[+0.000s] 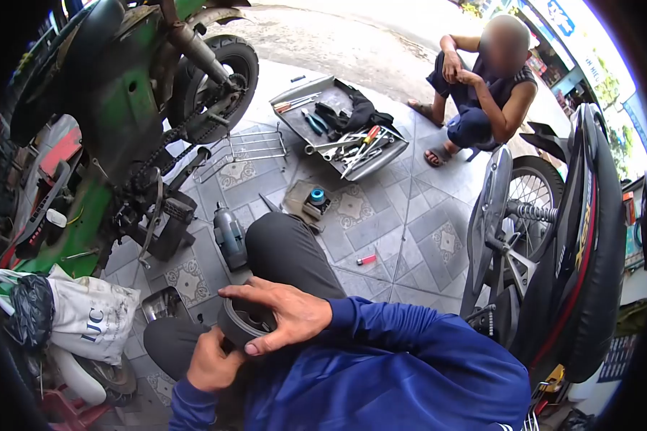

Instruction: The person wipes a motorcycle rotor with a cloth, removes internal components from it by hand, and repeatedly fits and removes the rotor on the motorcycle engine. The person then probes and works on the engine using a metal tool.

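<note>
Between my two hands, above my lap, is a dark round ring-shaped part (pixel 239 325) with a hollow middle. My right hand (pixel 291 310) curves over its top and right side, fingers wrapped round the rim and thumb at the lower edge. From the lower left my left hand (pixel 214 359) grips the same part, its fingertips partly hidden behind it. Just beyond my knee a grey-blue power tool (pixel 230 237) lies on the tiles. A blue roll (pixel 316 196) sits on a small metal block to its right.
A metal tray (pixel 370 169) of wrenches, pliers and screwdrivers lies ahead. A green motorcycle (pixel 115 122) stands left, a black one (pixel 582 251) right. A person (pixel 492 100) squats at the back right. A red lighter (pixel 366 260) and a white bag (pixel 90 316) are also in view.
</note>
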Tool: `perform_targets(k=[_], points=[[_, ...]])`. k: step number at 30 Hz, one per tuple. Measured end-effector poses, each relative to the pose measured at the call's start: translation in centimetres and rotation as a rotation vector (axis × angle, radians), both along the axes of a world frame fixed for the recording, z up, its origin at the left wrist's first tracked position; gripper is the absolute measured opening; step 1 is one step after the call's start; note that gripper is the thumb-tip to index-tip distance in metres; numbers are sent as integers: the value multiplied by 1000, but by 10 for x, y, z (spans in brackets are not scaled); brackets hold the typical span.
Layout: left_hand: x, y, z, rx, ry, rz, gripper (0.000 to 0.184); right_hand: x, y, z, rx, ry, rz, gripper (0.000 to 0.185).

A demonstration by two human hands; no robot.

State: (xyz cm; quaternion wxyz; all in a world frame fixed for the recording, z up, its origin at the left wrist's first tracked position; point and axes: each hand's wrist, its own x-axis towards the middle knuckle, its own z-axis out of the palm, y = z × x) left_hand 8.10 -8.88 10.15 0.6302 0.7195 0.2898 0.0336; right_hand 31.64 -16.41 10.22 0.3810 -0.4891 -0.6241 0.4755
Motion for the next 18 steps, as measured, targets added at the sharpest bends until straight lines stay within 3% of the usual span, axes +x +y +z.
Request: perform_targets(k=[2,5,7,9,10,11,13,15,17,18], points=[[2,-21,-5,888,100,128,30,-7,1,-12,2,29,-77,95],[8,-30,-5,1034,157,275,31,-23,8,-26,48,131,-207,93],[1,-20,3,888,182,284,33,-22,7,-31,78,142,-181,93],[-3,1,23,-77,72,65,36,-16,9,-22,94,95,-118,94],[-13,11,12,-343,67,-25,35,-14,8,-18,110,49,-62,95],[-16,17,-2,-335,60,-25,35,-11,7,-14,118,42,-60,95],[-21,20,-22,-833,-52,-91,31,-10,5,-8,35,37,70,97],[-23,6,-29,-732,-57,-131,27,-10,3,-9,64,25,79,98],[-24,-15,-31,-283,-8,133,20,-10,0,-9,46,-35,41,96],[-22,-25,-30,-283,-8,132,20,-12,-2,-15,45,-34,41,96]])
